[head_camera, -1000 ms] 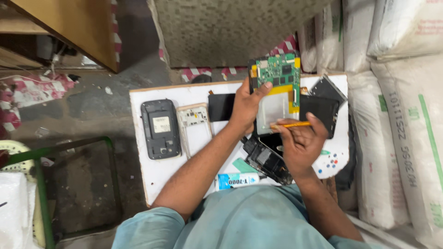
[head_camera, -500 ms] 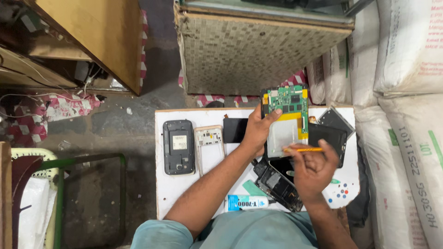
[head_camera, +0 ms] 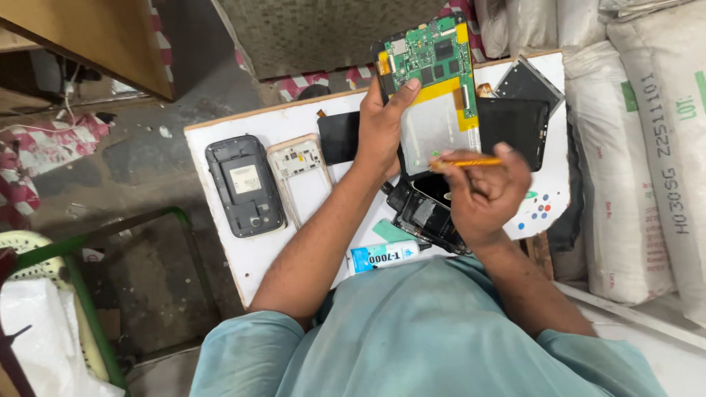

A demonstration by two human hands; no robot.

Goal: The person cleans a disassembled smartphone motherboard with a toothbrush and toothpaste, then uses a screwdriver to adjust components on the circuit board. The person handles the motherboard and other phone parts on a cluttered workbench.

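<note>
As seen from the head camera, contents run left to right across a white board [head_camera: 220, 147].

Far left: dark phone back shell [head_camera: 245, 186] lying flat, a pale rectangular label at its centre.
Beside it: pale empty phone frame [head_camera: 303, 176], just right of the shell, apart from it.
Front edge: glue tube [head_camera: 384, 255] lying on its side, blue and white label, black nozzle to the right.
Left hand: left hand [head_camera: 382, 129] closed around the left edge of the opened tablet [head_camera: 437, 95], thumb on the green circuit board; tablet tilted up off the board.
Tablet face: green board on top, silver battery below, yellow tape between and along the edges.
Right hand: right hand [head_camera: 485, 195] curled shut on a thin orange tool [head_camera: 467, 162], tip at the battery's lower edge, apparently touching.
Beneath hands: dark phone parts [head_camera: 423, 217], detail unclear.
Right side: black screen panel [head_camera: 518, 129] flat on the board.
Far right: white woven sacks [head_camera: 640, 169], stacked, green squares and dark print.
</note>
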